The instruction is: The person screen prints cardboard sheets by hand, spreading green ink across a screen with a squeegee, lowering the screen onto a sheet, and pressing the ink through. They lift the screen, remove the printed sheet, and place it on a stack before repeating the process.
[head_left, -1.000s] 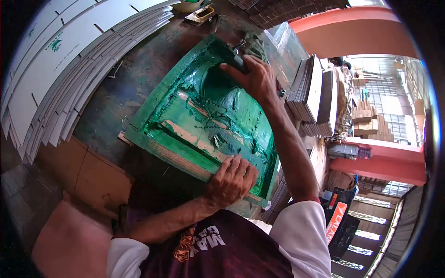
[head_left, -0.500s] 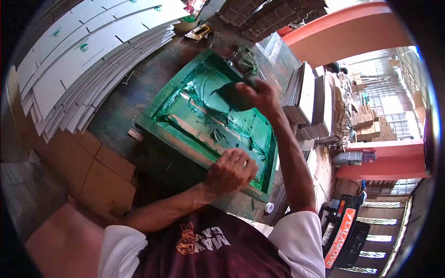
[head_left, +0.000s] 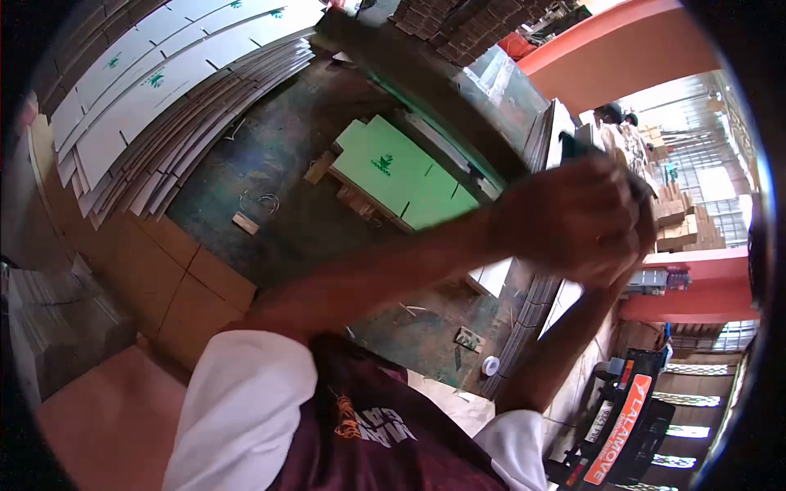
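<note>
Blur covers our left hand point(head_left: 573, 221) at three o'clock, yet its fingers appear clenched around the near end of the frame point(head_left: 434, 98). Our right hand point(head_left: 645, 222) is mostly hidden behind it; we cannot tell whether it grips anything, nor what the dark piece point(head_left: 577, 146) just beside the two is. The frame slants up off the table point(head_left: 270, 155), running from two o'clock at our grip to half past eleven at its far end. We judge it stiff and of moderate weight, awkward more for its length than its heft. Green lines its lower edge; if wet, that part will be slippery, so the dark outer rim is our better hold. Toward twelve o'clock, a green-tinted board point(head_left: 393, 168) with a printed mark lies flat; it looks light and easily creased. Farther out, stacked white sheets point(head_left: 115, 102) spread at ten o'clock, and a tape roll point(head_left: 490, 366) sits at five.
</note>
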Action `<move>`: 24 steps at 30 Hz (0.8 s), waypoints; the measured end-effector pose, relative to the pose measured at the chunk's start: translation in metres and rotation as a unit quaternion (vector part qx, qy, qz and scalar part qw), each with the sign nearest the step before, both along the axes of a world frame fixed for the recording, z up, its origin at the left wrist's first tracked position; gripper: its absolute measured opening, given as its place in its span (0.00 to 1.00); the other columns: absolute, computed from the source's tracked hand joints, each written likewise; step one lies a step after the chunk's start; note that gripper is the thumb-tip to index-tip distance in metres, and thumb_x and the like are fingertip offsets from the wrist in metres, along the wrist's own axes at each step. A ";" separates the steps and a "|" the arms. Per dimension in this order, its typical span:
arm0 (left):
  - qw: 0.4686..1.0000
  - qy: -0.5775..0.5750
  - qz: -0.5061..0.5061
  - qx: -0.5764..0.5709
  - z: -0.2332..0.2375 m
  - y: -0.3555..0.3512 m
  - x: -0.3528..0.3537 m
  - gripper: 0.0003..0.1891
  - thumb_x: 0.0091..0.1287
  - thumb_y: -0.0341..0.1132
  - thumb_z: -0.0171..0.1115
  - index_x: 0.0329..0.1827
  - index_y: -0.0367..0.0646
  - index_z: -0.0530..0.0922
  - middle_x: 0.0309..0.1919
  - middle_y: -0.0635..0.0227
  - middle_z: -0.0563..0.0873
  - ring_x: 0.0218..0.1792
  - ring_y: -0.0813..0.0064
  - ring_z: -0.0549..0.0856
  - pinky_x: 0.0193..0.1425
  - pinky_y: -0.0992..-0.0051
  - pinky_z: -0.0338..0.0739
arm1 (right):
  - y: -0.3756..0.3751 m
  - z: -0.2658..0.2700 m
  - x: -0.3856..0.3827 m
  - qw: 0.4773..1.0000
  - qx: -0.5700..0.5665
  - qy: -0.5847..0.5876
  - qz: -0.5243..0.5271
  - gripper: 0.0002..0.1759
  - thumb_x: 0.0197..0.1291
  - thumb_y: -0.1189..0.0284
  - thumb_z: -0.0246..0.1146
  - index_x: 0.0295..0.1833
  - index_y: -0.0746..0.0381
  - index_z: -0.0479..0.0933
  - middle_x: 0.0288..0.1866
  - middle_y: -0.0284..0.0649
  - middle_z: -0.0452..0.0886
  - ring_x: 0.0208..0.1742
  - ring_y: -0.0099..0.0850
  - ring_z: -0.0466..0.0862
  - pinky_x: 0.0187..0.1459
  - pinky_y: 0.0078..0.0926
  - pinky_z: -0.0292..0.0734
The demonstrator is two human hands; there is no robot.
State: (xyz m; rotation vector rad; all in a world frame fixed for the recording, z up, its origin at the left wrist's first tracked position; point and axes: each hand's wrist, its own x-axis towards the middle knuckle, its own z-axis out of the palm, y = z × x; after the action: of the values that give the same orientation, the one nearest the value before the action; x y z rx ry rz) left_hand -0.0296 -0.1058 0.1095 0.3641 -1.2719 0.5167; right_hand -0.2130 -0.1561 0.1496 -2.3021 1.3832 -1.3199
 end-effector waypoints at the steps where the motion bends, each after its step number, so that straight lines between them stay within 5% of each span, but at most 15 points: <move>1: 0.999 0.003 0.005 -0.039 0.015 -0.021 -0.002 0.11 0.54 0.43 0.74 0.35 0.54 0.81 0.35 0.70 0.80 0.43 0.64 0.85 0.52 0.59 0.81 | -0.018 0.001 -0.009 0.997 0.003 -0.049 0.056 0.12 0.73 0.68 0.63 0.56 0.61 0.83 0.50 0.34 0.87 0.48 0.25 0.83 0.50 0.25 0.80; 3: 0.998 -0.008 -0.026 -0.062 0.019 -0.031 -0.012 0.11 0.54 0.43 0.74 0.35 0.54 0.81 0.36 0.69 0.80 0.44 0.64 0.85 0.52 0.58 0.81 | -0.031 0.034 0.016 0.998 -0.043 0.034 0.033 0.14 0.73 0.65 0.64 0.56 0.61 0.83 0.46 0.37 0.88 0.44 0.27 0.85 0.48 0.29 0.82; 6: 0.993 -0.065 -0.082 0.058 -0.043 0.000 -0.047 0.12 0.54 0.43 0.74 0.36 0.52 0.82 0.45 0.64 0.83 0.49 0.61 0.85 0.60 0.54 0.81 | -0.076 0.070 0.029 0.993 -0.068 0.071 -0.072 0.19 0.73 0.57 0.66 0.55 0.62 0.85 0.41 0.45 0.90 0.40 0.30 0.88 0.45 0.35 0.84; 7: 0.964 -0.196 -0.101 0.150 -0.075 0.003 -0.043 0.14 0.55 0.44 0.75 0.39 0.49 0.82 0.50 0.60 0.82 0.56 0.57 0.83 0.68 0.52 0.77 | -0.103 0.076 0.014 0.966 -0.168 0.189 -0.052 0.21 0.73 0.53 0.65 0.56 0.60 0.86 0.42 0.46 0.90 0.42 0.31 0.89 0.48 0.35 0.84; 9: 0.899 -0.238 -0.160 0.330 -0.139 -0.012 -0.035 0.20 0.56 0.44 0.76 0.47 0.45 0.83 0.59 0.54 0.79 0.64 0.52 0.79 0.72 0.50 0.73 | -0.116 0.086 0.016 0.980 -0.086 0.174 -0.044 0.31 0.71 0.46 0.64 0.65 0.61 0.83 0.56 0.53 0.87 0.55 0.42 0.88 0.58 0.34 0.78; 11: 0.841 -0.324 -0.113 0.417 -0.172 -0.035 -0.005 0.38 0.51 0.45 0.79 0.65 0.41 0.77 0.68 0.48 0.72 0.69 0.44 0.72 0.74 0.49 0.69 | -0.109 0.092 0.028 0.976 -0.058 0.192 -0.089 0.30 0.72 0.46 0.63 0.64 0.60 0.84 0.56 0.49 0.88 0.55 0.36 0.88 0.60 0.32 0.77; 13: 0.758 -0.417 -0.032 0.500 -0.182 -0.047 0.031 0.54 0.48 0.49 0.83 0.79 0.45 0.65 0.78 0.43 0.62 0.78 0.38 0.62 0.79 0.41 0.59 | -0.128 0.091 0.023 0.979 -0.053 0.185 -0.071 0.29 0.74 0.47 0.61 0.63 0.59 0.85 0.56 0.47 0.89 0.55 0.33 0.87 0.60 0.31 0.77; 14: 0.670 -0.477 -0.020 0.569 -0.178 -0.054 0.047 0.66 0.43 0.55 0.85 0.85 0.47 0.54 0.83 0.42 0.53 0.82 0.36 0.54 0.82 0.37 0.50 | -0.137 0.091 0.022 0.985 -0.047 0.158 -0.047 0.29 0.73 0.47 0.62 0.63 0.59 0.85 0.55 0.46 0.89 0.55 0.31 0.87 0.60 0.30 0.77; 16: 0.582 -0.539 0.015 0.608 -0.177 -0.064 0.066 0.74 0.37 0.60 0.86 0.87 0.46 0.48 0.83 0.40 0.51 0.83 0.36 0.50 0.84 0.38 0.43 | -0.130 0.091 0.024 0.990 -0.044 0.128 -0.028 0.29 0.73 0.47 0.63 0.63 0.59 0.85 0.55 0.44 0.89 0.55 0.29 0.86 0.61 0.29 0.76; 18: 0.555 -0.547 0.013 0.627 -0.172 -0.070 0.072 0.76 0.36 0.61 0.87 0.87 0.45 0.47 0.83 0.40 0.52 0.83 0.36 0.50 0.84 0.37 0.42 | -0.097 0.084 0.052 0.997 -0.064 0.033 0.034 0.24 0.69 0.51 0.69 0.44 0.64 0.88 0.30 0.35 0.87 0.28 0.25 0.84 0.33 0.31 0.79; 24: 0.496 -0.595 0.026 0.632 -0.161 -0.073 0.057 0.78 0.34 0.64 0.86 0.86 0.43 0.46 0.81 0.38 0.57 0.82 0.36 0.54 0.83 0.35 0.42 | -0.094 0.086 0.049 0.991 -0.085 0.095 0.049 0.21 0.71 0.55 0.67 0.43 0.64 0.87 0.29 0.33 0.86 0.32 0.20 0.81 0.37 0.26 0.75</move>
State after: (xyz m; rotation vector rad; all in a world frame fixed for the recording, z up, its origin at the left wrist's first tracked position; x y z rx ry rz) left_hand 0.0277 -0.1785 -0.0518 1.4462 -2.9419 -0.4378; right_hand -0.1636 -0.2499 0.2354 -2.6328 1.2316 -1.2611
